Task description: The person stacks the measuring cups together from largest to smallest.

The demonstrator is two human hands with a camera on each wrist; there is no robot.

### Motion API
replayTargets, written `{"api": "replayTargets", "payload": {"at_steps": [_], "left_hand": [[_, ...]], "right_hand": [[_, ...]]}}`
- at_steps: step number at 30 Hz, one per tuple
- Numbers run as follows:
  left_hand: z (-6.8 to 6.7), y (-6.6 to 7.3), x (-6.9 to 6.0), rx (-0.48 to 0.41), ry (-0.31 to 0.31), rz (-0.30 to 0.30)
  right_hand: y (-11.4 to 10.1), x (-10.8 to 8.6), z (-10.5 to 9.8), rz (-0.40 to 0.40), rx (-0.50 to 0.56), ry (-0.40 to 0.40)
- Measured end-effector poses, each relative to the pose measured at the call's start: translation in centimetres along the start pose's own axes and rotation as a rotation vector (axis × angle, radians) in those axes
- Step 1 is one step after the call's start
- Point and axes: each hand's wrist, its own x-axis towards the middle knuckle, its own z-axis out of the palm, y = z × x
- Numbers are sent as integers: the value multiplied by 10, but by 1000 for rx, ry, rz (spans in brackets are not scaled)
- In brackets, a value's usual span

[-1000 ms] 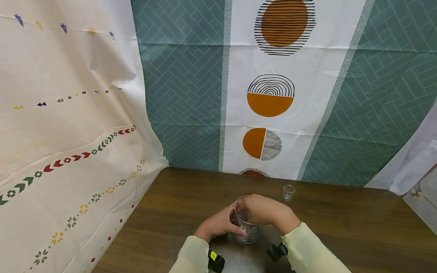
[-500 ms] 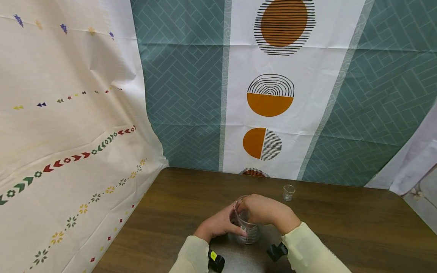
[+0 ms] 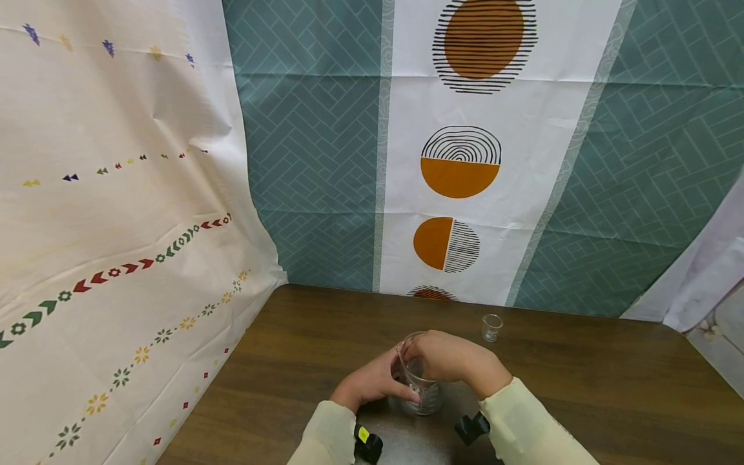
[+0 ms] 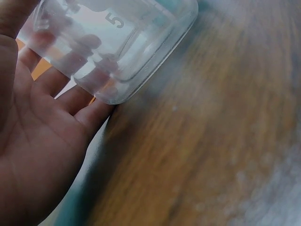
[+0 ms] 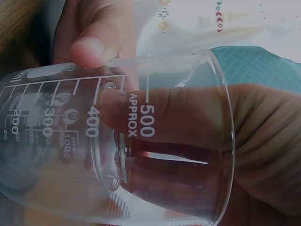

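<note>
A large clear glass beaker (image 3: 427,402) with white markings up to 500 stands on the table. My left hand (image 3: 372,382) grips its left side, fingers curled round the wall and thumb in front. In the left wrist view the palm (image 4: 42,136) lies beside the beaker's lower wall (image 4: 141,42). My right hand (image 3: 456,358) reaches in over the rim. Through the glass in the right wrist view, its thumb (image 5: 160,110) and fingers pinch the rim of a smaller beaker (image 5: 70,141) nested inside. The head view does not show this inner beaker clearly.
A tiny glass beaker (image 3: 491,328) stands farther back, right of the hands. Brown wooden tabletop (image 3: 581,374) spreads around them. A teal and white patterned cloth (image 3: 325,161) hangs behind the table, and a cream printed cloth (image 3: 145,226) hangs along the left.
</note>
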Motion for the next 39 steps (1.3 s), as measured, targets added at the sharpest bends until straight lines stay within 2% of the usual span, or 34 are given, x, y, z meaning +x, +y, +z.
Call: {"api": "replayTargets", "payload": {"at_steps": [12,24,30,39], "left_hand": [[0,-2,1,-10,-12,26],[0,-1,0,10,-3,20],[0,-1,0,-8,-10,18],[-1,-2,1,-59,-44,54]], "right_hand": [[-1,0,0,15,3,-7],[-1,0,-1,31,10,-17],[-1,0,-1,17,11,-18],[-1,-1,-4,-11,10,-12]]}}
